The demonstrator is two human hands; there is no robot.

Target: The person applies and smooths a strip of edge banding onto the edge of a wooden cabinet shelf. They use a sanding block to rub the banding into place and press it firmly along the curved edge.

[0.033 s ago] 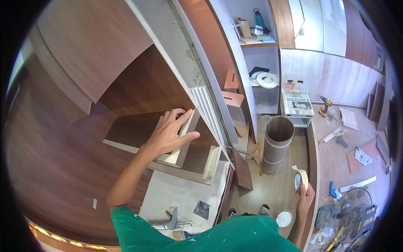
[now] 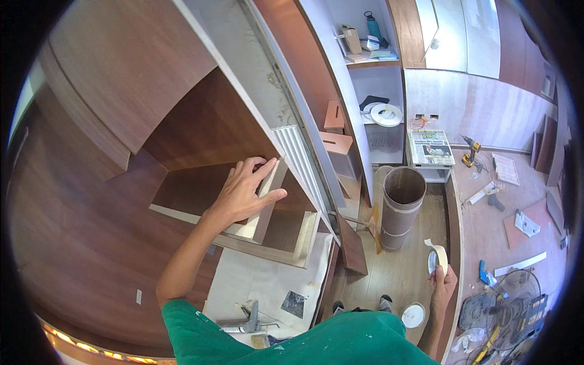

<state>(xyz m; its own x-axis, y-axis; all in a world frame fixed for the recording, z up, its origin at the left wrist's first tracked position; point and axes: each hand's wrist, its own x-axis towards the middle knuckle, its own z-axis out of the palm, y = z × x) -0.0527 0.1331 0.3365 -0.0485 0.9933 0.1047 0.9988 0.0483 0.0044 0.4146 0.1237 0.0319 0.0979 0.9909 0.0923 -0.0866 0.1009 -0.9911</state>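
My left hand (image 2: 243, 191) lies against a narrow brown divider (image 2: 267, 213) with a pale strip along its front edge, inside a brown wood cabinet. Its fingers are stretched out, their tips at the divider's upper end by the cabinet side, and the thumb points apart to the right. Low on the right, my right hand (image 2: 444, 285) is closed around a roll of cream masking tape (image 2: 441, 258), with a short loose end sticking out at the top. Pale strips also line the cabinet's front frame (image 2: 304, 240) below the divider.
A brown cylinder (image 2: 403, 210) stands on the wood floor, with a round white lid or tub (image 2: 413, 316) nearer me. A caulking gun (image 2: 249, 319) lies on the white surface below the cabinet. A fan (image 2: 511, 310), a yellow drill (image 2: 469, 152) and offcuts lie at right.
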